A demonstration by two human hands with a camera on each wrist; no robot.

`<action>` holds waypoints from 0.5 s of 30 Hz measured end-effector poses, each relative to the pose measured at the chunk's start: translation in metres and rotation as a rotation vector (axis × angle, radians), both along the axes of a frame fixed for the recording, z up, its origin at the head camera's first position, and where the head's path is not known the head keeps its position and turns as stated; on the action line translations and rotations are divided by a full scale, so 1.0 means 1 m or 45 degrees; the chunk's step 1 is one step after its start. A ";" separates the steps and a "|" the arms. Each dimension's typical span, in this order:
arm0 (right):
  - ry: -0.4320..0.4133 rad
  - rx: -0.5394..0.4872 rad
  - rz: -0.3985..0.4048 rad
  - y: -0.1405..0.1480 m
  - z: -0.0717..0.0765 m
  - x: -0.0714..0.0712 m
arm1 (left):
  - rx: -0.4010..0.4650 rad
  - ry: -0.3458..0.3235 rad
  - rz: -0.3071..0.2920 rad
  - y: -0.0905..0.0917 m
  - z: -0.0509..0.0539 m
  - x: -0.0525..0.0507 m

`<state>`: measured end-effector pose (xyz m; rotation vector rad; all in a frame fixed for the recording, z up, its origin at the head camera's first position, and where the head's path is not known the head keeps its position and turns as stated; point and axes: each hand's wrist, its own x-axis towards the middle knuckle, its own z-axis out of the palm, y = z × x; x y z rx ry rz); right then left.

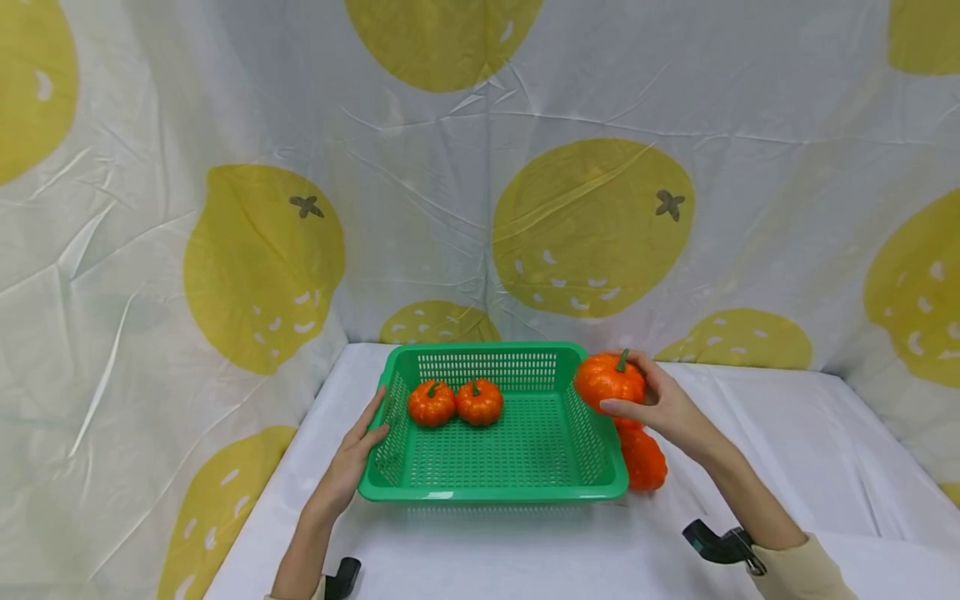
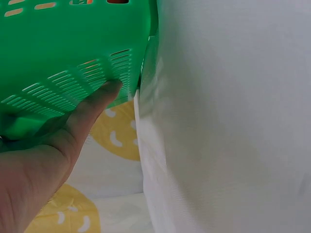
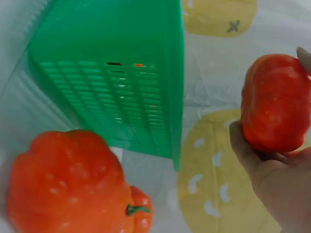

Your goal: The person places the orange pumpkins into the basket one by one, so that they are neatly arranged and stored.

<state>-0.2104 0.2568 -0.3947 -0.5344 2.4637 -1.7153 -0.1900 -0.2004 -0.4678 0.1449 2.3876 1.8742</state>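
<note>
1. The right hand has its fingers clasped around the raised pumpkin, beside the basket's right rim, green stem upward.
2. The left hand grips the basket at its left side, one finger straight along the outer wall.
3. Inside the basket, toward the back left, the paired pumpkins sit side by side.
4. Outside the right wall, the outer pumpkins lie on the white counter, partly hidden.
5. Lemon-print cloth hangs behind.
</note>
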 end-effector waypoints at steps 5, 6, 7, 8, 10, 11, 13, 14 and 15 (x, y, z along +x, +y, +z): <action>0.059 0.154 0.012 -0.011 0.012 -0.014 | -0.006 -0.002 -0.001 0.000 0.002 0.000; 0.067 0.187 0.012 -0.014 0.015 -0.016 | -0.007 -0.004 -0.001 0.000 0.002 0.000; 0.068 0.213 0.014 -0.016 0.018 -0.019 | -0.007 -0.005 0.000 0.001 0.003 0.000; 0.067 0.230 0.018 -0.019 0.020 -0.022 | -0.007 -0.008 0.002 0.001 0.003 0.001; 0.072 0.255 0.020 -0.025 0.025 -0.028 | -0.003 -0.007 0.009 0.002 0.003 0.001; 0.076 0.270 0.019 -0.029 0.027 -0.031 | -0.002 -0.008 0.011 0.002 0.002 0.001; 0.079 0.297 0.018 -0.037 0.029 -0.038 | 0.000 -0.006 0.015 0.002 0.002 0.002; 0.076 0.298 0.022 -0.042 0.030 -0.041 | 0.001 -0.005 0.018 0.002 0.002 0.002; 0.072 0.302 0.022 -0.047 0.031 -0.044 | 0.001 -0.004 0.018 0.002 0.002 0.003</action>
